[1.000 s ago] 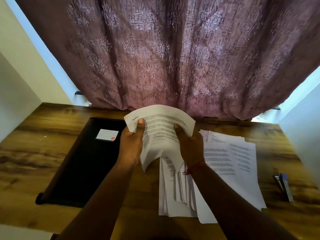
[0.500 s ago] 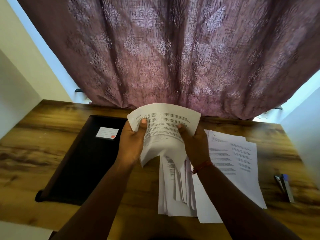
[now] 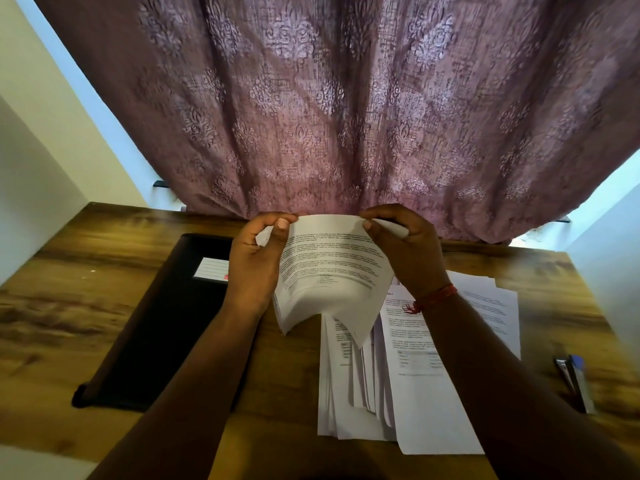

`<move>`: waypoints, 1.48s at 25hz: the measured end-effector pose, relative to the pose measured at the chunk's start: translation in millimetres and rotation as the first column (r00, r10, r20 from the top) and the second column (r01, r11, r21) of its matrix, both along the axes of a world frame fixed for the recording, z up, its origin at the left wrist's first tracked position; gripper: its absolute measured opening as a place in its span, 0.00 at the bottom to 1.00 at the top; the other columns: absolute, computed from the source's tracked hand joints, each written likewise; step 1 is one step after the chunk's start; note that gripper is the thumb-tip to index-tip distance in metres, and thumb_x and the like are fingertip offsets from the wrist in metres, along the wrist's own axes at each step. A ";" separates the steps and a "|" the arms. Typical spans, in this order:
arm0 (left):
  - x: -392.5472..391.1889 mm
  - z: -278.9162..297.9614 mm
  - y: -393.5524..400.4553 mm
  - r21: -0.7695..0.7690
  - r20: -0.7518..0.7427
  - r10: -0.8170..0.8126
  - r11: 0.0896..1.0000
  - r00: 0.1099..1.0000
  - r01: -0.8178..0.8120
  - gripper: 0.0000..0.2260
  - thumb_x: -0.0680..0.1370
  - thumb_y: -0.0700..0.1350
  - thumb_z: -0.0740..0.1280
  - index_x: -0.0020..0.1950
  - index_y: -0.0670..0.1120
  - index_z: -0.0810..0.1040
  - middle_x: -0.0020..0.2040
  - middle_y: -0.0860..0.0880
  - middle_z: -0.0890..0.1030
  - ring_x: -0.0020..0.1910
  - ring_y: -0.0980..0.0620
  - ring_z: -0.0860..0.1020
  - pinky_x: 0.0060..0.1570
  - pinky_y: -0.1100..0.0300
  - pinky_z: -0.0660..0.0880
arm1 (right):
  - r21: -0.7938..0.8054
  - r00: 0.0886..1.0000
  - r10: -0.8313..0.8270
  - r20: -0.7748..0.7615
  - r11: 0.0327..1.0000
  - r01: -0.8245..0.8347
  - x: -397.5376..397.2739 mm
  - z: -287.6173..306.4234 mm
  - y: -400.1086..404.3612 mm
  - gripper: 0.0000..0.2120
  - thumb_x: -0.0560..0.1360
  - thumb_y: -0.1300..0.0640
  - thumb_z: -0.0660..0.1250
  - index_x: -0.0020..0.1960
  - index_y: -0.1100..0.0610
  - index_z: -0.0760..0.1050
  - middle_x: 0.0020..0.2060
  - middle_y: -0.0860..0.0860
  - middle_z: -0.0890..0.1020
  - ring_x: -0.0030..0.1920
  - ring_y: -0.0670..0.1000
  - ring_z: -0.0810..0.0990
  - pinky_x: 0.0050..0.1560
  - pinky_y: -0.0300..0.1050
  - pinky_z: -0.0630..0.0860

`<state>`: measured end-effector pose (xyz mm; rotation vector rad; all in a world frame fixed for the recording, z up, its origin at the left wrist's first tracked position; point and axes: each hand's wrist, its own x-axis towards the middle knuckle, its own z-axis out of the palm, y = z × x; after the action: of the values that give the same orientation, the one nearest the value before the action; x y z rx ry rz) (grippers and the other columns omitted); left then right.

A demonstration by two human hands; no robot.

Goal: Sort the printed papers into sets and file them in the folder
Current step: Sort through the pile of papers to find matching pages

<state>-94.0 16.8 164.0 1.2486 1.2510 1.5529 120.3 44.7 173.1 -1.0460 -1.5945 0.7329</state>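
A bundle of printed papers [image 3: 332, 271] is held up above the wooden table [image 3: 69, 306], bowed, its lower edges hanging down. My left hand [image 3: 256, 261] pinches its top left corner, and my right hand [image 3: 405, 251] pinches the top right corner. Below them a fanned stack of printed sheets [image 3: 356, 393] lies on the table, with more loose sheets [image 3: 485, 313] spread to its right. A black folder [image 3: 162, 334] with a white label [image 3: 211, 268] lies flat to the left of the papers.
A blue and black stapler [image 3: 573, 382] lies near the table's right edge. A mauve patterned curtain [image 3: 329, 116] hangs over the table's far edge. White walls close in on the left and right.
Both hands have slid up from the sides of the held bundle to its top corners, and the top edge has been pulled straighter and higher.
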 end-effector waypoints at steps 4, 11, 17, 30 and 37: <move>0.8 -0.4 1.8 -0.008 0.079 -0.017 1.000 0.997 0.018 0.07 0.78 0.53 0.65 0.51 0.54 0.81 0.50 0.52 0.84 0.50 0.54 0.82 0.46 0.60 0.78 | -0.032 0.994 -0.014 -0.109 0.999 0.011 -1.2 -6.0 4.0 0.10 0.74 0.59 0.72 0.50 0.44 0.79 0.45 0.41 0.83 0.48 0.45 0.83 0.46 0.39 0.80; 7.6 -21.0 -8.0 -0.225 0.167 -0.004 0.974 0.986 0.042 0.04 0.80 0.50 0.65 0.51 0.55 0.79 0.44 0.60 0.85 0.48 0.59 0.84 0.40 0.67 0.79 | -0.423 0.917 -0.144 -0.373 0.905 -0.030 -18.1 -44.1 -6.5 0.07 0.74 0.60 0.73 0.50 0.50 0.80 0.44 0.44 0.86 0.48 0.50 0.85 0.47 0.44 0.83; 10.8 -24.5 -6.8 -0.239 0.222 0.053 0.971 0.974 0.001 0.05 0.80 0.50 0.65 0.52 0.52 0.80 0.43 0.57 0.86 0.46 0.58 0.84 0.39 0.66 0.79 | -0.430 0.874 -0.232 -0.426 0.902 0.031 -34.1 -54.9 -14.8 0.07 0.73 0.59 0.74 0.49 0.51 0.81 0.46 0.48 0.86 0.49 0.50 0.85 0.52 0.52 0.82; 14.0 -45.4 -9.6 -0.253 0.188 0.027 0.967 0.982 0.022 0.04 0.81 0.49 0.64 0.53 0.55 0.79 0.45 0.60 0.85 0.51 0.57 0.83 0.40 0.69 0.78 | -0.456 0.848 -0.283 -0.448 0.888 0.055 -33.1 -69.6 -24.2 0.06 0.73 0.59 0.74 0.45 0.49 0.81 0.41 0.45 0.87 0.46 0.50 0.86 0.45 0.44 0.83; 3.9 -34.2 -3.4 -0.263 0.060 -0.066 0.961 0.996 0.080 0.05 0.80 0.53 0.66 0.51 0.56 0.81 0.46 0.59 0.85 0.49 0.59 0.84 0.44 0.67 0.79 | -0.365 0.928 -0.207 -0.310 0.927 0.084 -13.0 -45.6 -16.9 0.05 0.75 0.56 0.72 0.50 0.50 0.82 0.42 0.43 0.86 0.46 0.43 0.85 0.46 0.37 0.80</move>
<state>-90.1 13.4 129.9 1.0639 1.3164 1.3069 107.3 27.8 127.6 -1.1995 -1.0944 1.0556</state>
